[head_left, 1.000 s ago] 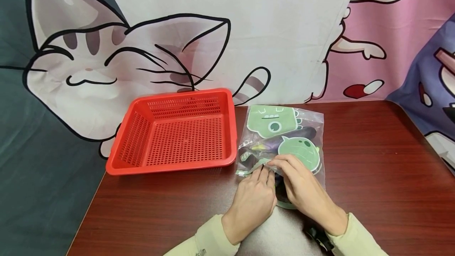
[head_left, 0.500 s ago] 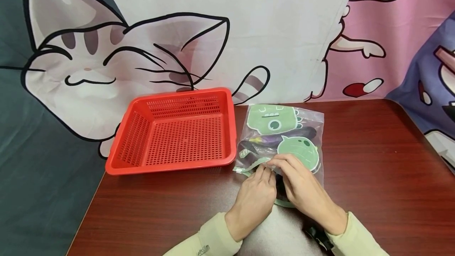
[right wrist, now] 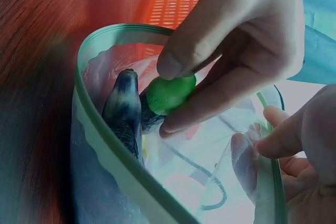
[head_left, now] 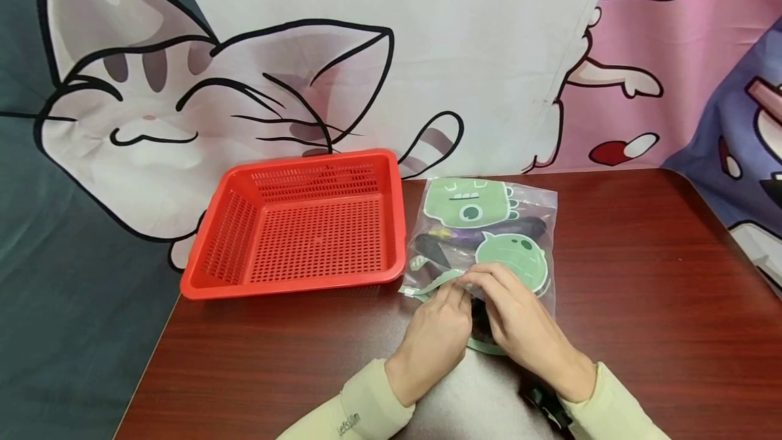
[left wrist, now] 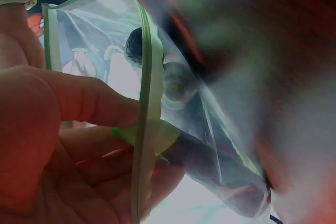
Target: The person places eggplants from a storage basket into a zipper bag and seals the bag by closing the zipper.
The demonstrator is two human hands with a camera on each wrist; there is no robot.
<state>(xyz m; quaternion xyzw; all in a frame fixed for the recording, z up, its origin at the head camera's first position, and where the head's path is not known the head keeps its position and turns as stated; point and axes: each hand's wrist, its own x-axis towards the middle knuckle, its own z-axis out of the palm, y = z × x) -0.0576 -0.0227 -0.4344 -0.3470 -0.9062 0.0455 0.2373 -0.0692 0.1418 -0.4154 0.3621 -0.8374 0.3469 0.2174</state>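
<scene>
A clear zip bag (head_left: 467, 204) with green cartoon prints lies on the table, its green-edged mouth toward me and held apart. My left hand (head_left: 432, 337) reaches into the mouth. In the right wrist view its thumb and fingers pinch the green end of a dark eggplant (right wrist: 169, 95) inside the bag; the left wrist view shows this eggplant (left wrist: 218, 174) too. Beside it lies another dark eggplant (right wrist: 123, 109). My right hand (head_left: 522, 323) pinches the bag's green rim (right wrist: 275, 182). Through the film, more dark purple shapes show, partly hidden by the prints.
A red perforated plastic basket (head_left: 318, 240) stands left of the bag, close beside it. The dark red wooden table (head_left: 641, 290) extends to the right. Behind hangs a cloth (head_left: 489, 53) with cartoon figures.
The bag's near left corner has shifted slightly left, and the dark shapes inside have moved a little. My left hand moves slightly at the bag mouth; my right hand stays almost still.
</scene>
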